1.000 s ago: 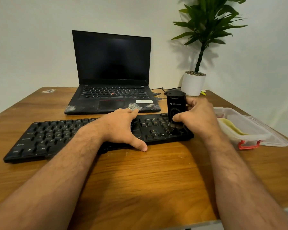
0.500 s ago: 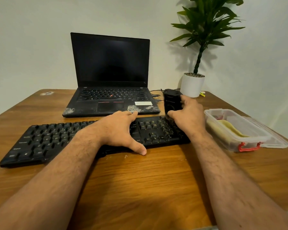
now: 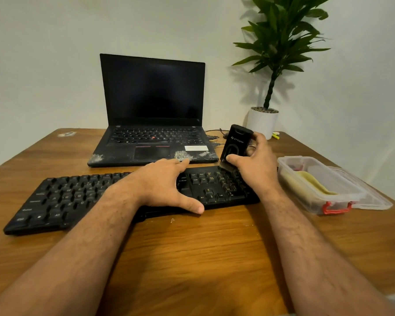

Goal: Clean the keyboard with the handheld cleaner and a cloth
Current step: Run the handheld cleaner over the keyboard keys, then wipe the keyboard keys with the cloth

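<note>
A black keyboard (image 3: 73, 197) lies across the wooden desk in front of me. My left hand (image 3: 162, 183) presses flat on its middle, fingers spread, thumb over the front edge. My right hand (image 3: 255, 165) grips a black handheld cleaner (image 3: 236, 142) tilted over the number pad at the keyboard's far right corner, its brush end touching the keys. A yellow cloth (image 3: 315, 183) lies inside a clear plastic box (image 3: 342, 195) to the right of the keyboard.
An open black laptop (image 3: 153, 124) with a dusty palm rest stands behind the keyboard. A potted plant in a white pot (image 3: 262, 122) is at the back right, with cables beside it. The box lid (image 3: 374, 199) lies next to the box.
My right hand has drawn the cleaner from the number pad's middle to its far edge and tilted it. My left hand stays on the keyboard.
</note>
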`<state>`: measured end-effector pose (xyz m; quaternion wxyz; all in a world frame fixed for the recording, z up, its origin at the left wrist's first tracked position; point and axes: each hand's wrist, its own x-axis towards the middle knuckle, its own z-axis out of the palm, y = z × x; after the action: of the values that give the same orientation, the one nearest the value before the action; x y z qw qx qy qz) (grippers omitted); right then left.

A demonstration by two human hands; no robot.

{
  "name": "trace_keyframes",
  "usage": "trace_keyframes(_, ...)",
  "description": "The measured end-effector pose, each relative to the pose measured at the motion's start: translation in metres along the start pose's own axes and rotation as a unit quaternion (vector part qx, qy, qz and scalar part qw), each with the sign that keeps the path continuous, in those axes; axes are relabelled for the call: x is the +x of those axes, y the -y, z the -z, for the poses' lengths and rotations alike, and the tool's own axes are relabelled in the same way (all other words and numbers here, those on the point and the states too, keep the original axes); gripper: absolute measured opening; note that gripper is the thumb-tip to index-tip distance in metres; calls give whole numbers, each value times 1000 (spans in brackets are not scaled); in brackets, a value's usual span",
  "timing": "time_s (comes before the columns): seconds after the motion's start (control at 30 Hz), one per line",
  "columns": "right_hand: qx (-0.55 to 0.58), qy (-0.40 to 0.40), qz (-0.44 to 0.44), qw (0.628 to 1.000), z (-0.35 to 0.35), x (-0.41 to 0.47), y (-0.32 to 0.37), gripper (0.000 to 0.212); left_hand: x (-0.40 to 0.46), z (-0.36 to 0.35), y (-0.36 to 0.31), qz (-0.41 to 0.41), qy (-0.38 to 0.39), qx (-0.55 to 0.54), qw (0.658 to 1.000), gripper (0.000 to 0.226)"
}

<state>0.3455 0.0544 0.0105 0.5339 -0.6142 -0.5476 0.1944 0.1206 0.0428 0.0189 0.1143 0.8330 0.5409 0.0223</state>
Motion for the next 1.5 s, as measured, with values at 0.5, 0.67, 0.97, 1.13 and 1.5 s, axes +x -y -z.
trace_keyframes(0.5, 192, 6, -50, 980, 47, -46, 10, 84, -39, -38, -65, -103, -293, -25, 950, 59)
trace_keyframes(0.67, 76, 50, -48, 995, 84, -73, 11, 87, -43, -47, -78, -103, -296, -17, 950, 56)
trace_keyframes(0.97, -49, 136, -154, 977, 133, -91, 8, 68, -49, -58, -119, -87, -295, -35, 951, 62)
trace_keyframes(1.13, -134, 168, -165, 963, 153, -91, 4, 47, -49, -65, -143, -88, -284, -54, 953, 61)
trace_keyframes(1.5, -255, 122, -119, 952, 168, -87, -10, 28, -12, -66, -180, -67, -266, -50, 960, 60)
